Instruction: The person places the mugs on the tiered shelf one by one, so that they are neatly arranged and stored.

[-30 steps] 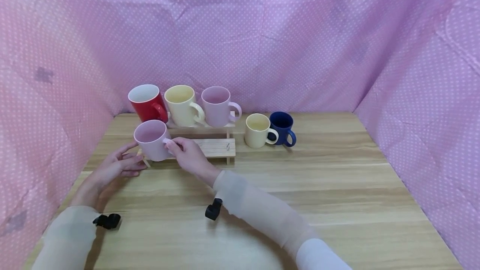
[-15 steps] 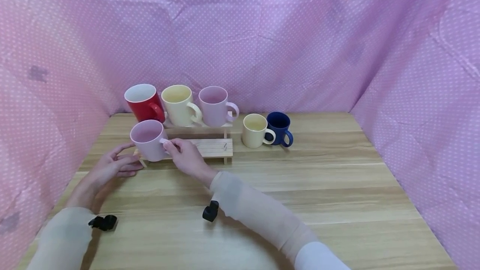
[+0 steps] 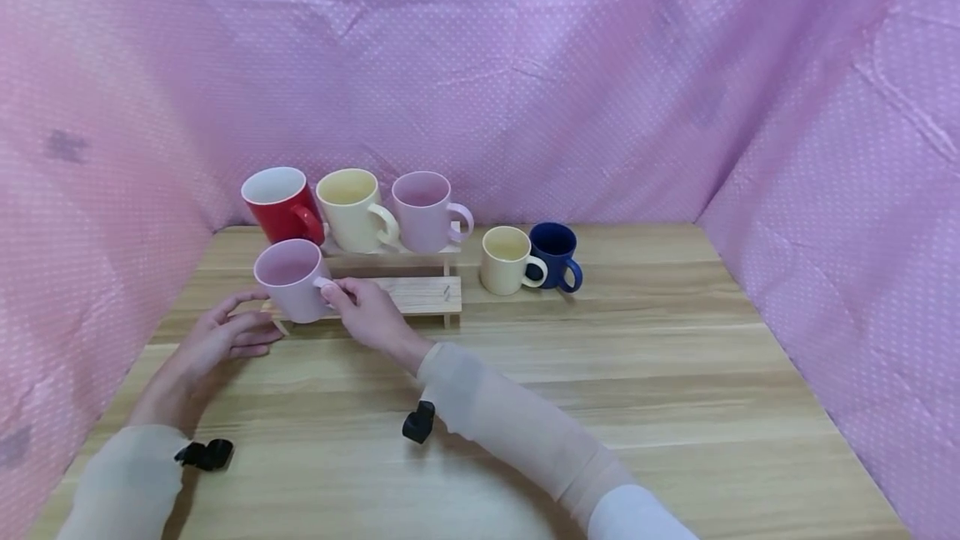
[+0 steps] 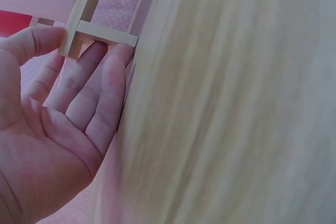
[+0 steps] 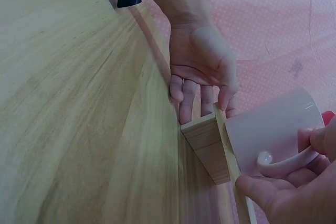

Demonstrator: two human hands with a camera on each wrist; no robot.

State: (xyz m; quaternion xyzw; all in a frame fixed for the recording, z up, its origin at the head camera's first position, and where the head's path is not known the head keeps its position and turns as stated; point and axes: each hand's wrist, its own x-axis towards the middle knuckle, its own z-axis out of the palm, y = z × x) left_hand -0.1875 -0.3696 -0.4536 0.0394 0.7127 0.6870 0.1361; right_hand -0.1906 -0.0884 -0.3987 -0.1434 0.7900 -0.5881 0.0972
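Observation:
A light pink mug (image 3: 291,282) stands upright at the left end of the lower tier of a small two-tier wooden rack (image 3: 416,296). My right hand (image 3: 371,315) pinches its handle between thumb and fingers; in the right wrist view the mug's base (image 5: 233,145) sits against the shelf board. At the rack's left end is my left hand (image 3: 225,336), its thumb at the board's upper edge and its other fingers (image 4: 73,80) at the leg below. A red mug (image 3: 281,211), a yellow mug (image 3: 348,219) and another pink mug (image 3: 422,219) line the upper tier.
To the right of the rack, a smaller pale yellow mug (image 3: 502,267) and a dark blue mug (image 3: 553,252) stand close together on the wooden table (image 3: 600,373). Pink dotted cloth (image 3: 480,65) hangs behind and along both sides.
The whole head view has shifted slightly, so everything appears a little further left. Both hands keep their places at the mug and rack.

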